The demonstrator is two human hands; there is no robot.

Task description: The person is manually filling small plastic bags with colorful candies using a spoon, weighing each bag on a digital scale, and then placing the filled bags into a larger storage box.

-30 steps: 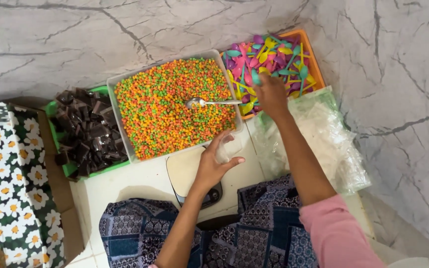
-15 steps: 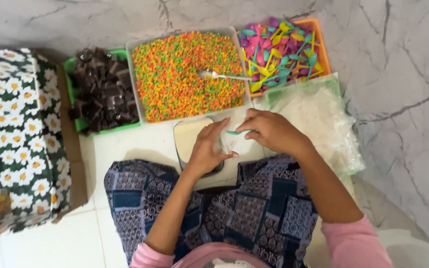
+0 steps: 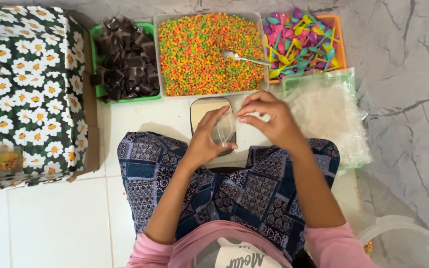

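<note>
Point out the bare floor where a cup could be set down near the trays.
Bare white tile lies between the tray of dark pieces, the flowered box and the knee. More bare tile sits below the box. It is crowded around the scale, where the left hand and right hand work, beside the plastic bags.

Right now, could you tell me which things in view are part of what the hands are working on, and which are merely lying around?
In hand:
- left hand and right hand, both on the small clear container
- scale beneath it

Lying about:
- tray of colourful sprinkles with a spoon
- green tray of dark chocolate pieces
- orange tray of coloured plastic spoons
- bag of clear containers
- flower-patterned box
</note>
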